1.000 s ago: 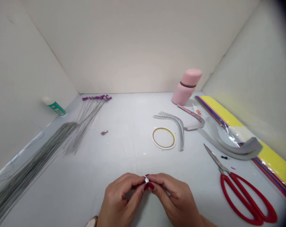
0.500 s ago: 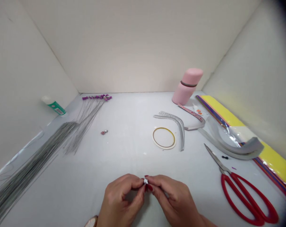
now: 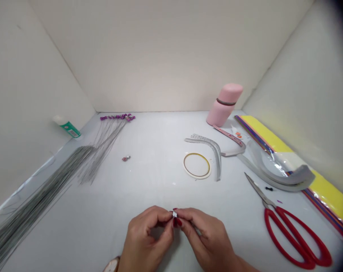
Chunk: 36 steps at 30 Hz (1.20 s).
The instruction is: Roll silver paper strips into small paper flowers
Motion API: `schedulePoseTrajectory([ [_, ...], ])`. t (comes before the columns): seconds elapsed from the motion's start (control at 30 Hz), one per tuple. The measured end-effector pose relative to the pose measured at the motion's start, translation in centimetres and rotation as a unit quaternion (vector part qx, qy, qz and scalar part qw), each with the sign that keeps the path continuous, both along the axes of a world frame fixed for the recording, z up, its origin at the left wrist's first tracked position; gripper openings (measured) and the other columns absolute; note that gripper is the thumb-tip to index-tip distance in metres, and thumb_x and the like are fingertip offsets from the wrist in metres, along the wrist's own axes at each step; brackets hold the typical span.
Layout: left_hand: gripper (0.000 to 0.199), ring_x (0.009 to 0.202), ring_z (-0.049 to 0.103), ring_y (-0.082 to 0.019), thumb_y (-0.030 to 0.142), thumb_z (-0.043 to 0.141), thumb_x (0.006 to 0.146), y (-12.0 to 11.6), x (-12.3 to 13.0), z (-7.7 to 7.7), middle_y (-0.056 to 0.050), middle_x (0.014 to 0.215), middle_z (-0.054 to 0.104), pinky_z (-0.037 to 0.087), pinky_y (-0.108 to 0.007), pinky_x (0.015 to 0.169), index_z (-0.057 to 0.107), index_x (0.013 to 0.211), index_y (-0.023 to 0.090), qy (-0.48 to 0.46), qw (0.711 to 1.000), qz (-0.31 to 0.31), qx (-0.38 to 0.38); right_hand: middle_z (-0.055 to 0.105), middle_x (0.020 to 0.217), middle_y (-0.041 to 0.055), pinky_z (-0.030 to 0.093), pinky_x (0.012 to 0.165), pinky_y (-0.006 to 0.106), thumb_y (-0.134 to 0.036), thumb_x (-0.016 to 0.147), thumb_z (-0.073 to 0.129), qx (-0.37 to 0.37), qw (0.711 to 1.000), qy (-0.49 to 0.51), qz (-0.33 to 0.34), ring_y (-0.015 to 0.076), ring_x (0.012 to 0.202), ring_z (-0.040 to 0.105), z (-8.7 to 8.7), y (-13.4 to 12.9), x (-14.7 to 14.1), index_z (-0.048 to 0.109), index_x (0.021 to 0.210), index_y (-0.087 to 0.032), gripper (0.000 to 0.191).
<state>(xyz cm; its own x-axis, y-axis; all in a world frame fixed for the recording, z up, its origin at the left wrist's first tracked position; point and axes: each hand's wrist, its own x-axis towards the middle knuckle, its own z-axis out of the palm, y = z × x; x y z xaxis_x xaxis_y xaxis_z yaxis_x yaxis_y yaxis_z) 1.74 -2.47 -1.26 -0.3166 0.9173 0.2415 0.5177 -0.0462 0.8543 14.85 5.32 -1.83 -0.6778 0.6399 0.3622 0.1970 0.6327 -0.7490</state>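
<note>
White tabletop point(image 3: 155, 181) beneath tiny white piece point(image 3: 175, 214), long axis unclear

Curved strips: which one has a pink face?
The red-marked strip with one end by the base of the pink bottle; the silvery strips and pale grey strips show no pink.

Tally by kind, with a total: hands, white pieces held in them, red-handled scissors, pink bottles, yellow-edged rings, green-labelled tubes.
Hands (left hand, right hand): 2
White piece: 1
Scissors: 1
Bottle: 1
Ring: 1
Tube: 1
Total: 7
</note>
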Motion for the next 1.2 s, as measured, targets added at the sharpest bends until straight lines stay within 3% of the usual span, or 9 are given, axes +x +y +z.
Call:
schedulePoseTrajectory([
  [0.07, 0.012, 0.062, 0.063, -0.013, 0.007, 0.054, 0.074, 0.01, -0.20, 0.06, -0.002, 0.069, 0.067, 0.051, -0.019, 0.058, 0.062, 0.076, 0.016, -0.029, 0.999, -0.007, -0.023, 0.071, 0.080, 0.0057, 0.055, 0.062, 0.020, -0.016, 0.084, 0.045, -0.033, 0.999, -0.005, 0.010, 0.0144, 0.070, 0.067, 0.03, 0.14, 0.08, 0.060, 0.097, -0.017, 0.020],
  [0.2, 0.016, 0.066, 0.064, -0.013, 0.007, 0.053, 0.075, 0.04, -0.37, 0.15, -0.003, 0.074, 0.068, 0.052, -0.020, 0.062, 0.064, 0.082, 0.017, -0.049, 0.998, -0.027, -0.013, 0.072, 0.081, 0.0056, 0.055, 0.064, 0.021, -0.016, 0.085, 0.042, -0.023, 0.999, 0.005, 0.038, 0.0146, 0.072, 0.067, 0.00, 0.42, 0.14, 0.060, 0.100, -0.018, 0.024],
  [0.43, 0.018, 0.072, 0.065, -0.014, 0.011, 0.052, 0.080, -0.20, -0.33, 0.16, -0.004, 0.082, 0.069, 0.053, -0.019, 0.065, 0.063, 0.091, 0.019, -0.070, 0.997, -0.022, -0.027, 0.072, 0.077, 0.0043, 0.055, 0.061, 0.021, -0.016, 0.082, 0.048, -0.033, 0.999, 0.005, 0.000, 0.0151, 0.068, 0.068, -0.21, 0.52, 0.29, 0.064, 0.092, -0.019, 0.019],
  [0.83, 0.014, 0.066, 0.063, -0.014, 0.008, 0.053, 0.077, -0.37, -0.46, 0.28, -0.004, 0.074, 0.068, 0.050, -0.020, 0.061, 0.063, 0.083, 0.016, 0.016, 0.999, -0.040, -0.010, 0.072, 0.076, 0.0042, 0.055, 0.061, 0.020, -0.014, 0.081, 0.048, 0.003, 1.000, 0.010, 0.004, 0.0147, 0.067, 0.068, -0.06, 0.41, 0.16, 0.063, 0.092, -0.017, 0.019],
  [1.2, 0.014, 0.056, 0.060, -0.011, 0.001, 0.056, 0.071, -0.37, -0.26, -0.22, -0.002, 0.063, 0.065, 0.047, -0.018, 0.054, 0.057, 0.070, 0.015, 0.073, 0.995, -0.030, 0.054, 0.072, 0.072, 0.0047, 0.054, 0.058, 0.020, -0.012, 0.085, 0.041, 0.095, 0.995, -0.005, 0.016, 0.0143, 0.063, 0.067, -0.40, 0.07, 0.04, 0.060, 0.089, -0.016, 0.020],
])
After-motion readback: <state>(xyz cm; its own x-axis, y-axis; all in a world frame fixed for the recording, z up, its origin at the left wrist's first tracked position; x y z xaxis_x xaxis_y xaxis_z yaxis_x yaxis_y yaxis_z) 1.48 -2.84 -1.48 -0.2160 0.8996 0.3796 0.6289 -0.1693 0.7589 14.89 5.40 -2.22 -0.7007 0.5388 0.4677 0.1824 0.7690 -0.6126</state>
